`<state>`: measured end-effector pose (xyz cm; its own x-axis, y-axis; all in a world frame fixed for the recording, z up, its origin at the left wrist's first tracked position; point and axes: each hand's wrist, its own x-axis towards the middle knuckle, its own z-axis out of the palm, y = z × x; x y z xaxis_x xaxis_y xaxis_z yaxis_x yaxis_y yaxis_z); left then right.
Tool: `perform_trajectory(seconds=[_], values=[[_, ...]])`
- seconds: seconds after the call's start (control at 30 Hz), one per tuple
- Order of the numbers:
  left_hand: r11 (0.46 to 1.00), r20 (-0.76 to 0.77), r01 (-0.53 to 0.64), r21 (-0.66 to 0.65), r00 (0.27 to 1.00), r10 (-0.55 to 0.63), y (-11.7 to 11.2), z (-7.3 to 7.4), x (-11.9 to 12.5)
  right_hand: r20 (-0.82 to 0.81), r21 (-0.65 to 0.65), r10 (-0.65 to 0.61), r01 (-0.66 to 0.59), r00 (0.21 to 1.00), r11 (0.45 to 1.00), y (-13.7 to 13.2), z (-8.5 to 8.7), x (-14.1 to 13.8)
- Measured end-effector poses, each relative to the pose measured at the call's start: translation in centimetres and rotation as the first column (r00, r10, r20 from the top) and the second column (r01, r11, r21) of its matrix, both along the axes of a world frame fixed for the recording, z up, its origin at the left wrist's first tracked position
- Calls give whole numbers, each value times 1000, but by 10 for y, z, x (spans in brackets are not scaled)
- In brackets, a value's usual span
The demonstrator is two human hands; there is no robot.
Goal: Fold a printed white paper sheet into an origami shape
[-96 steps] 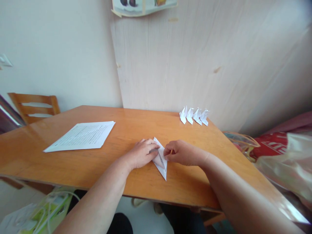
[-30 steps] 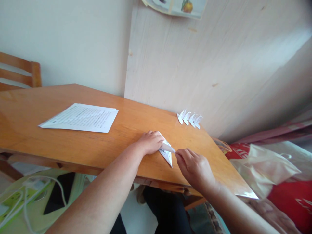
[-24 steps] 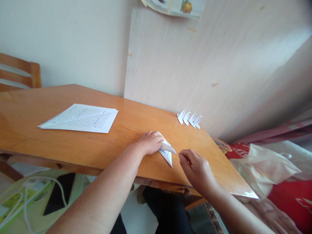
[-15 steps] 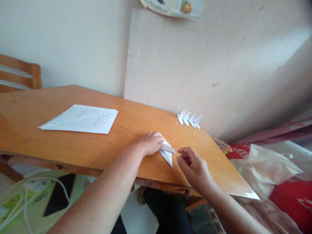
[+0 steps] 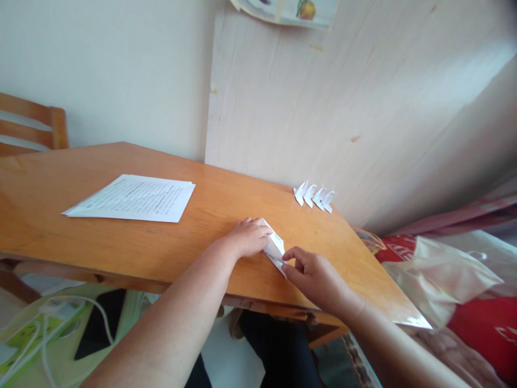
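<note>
A small white folded paper piece (image 5: 274, 248) lies on the wooden table (image 5: 169, 242) near its front edge. My left hand (image 5: 248, 237) lies flat on the piece's left part, fingers together, pressing it down. My right hand (image 5: 313, 275) has come up against the piece's lower right point, thumb and forefinger pinched on that tip. Most of the piece is hidden under my left fingers.
A printed sheet stack (image 5: 133, 197) lies at the table's left. Several small folded paper pieces (image 5: 314, 196) stand in a row by the wooden wall panel (image 5: 323, 108). A wooden chair (image 5: 28, 126) is at far left. Plastic bags (image 5: 436, 275) sit right of the table.
My right hand let go of the raised flap, drew back a little, then came in again to pinch the piece's lower tip; the flap now lies flatter. My left hand stayed put.
</note>
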<state>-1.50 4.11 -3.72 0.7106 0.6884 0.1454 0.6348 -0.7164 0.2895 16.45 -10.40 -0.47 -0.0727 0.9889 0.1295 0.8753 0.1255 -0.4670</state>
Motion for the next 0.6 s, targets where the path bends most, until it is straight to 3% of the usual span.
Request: perform_trajectory(seconds=[0.4,0.6], values=[[997,-19,45,-56,999,-46,-8,16,-4,-31,44,39,-37,999,998,-7,-10,2],[997,-5,42,-63,999,-42,-10,17,-6,-69,75,58,-52,996,996,-14,-15,2]])
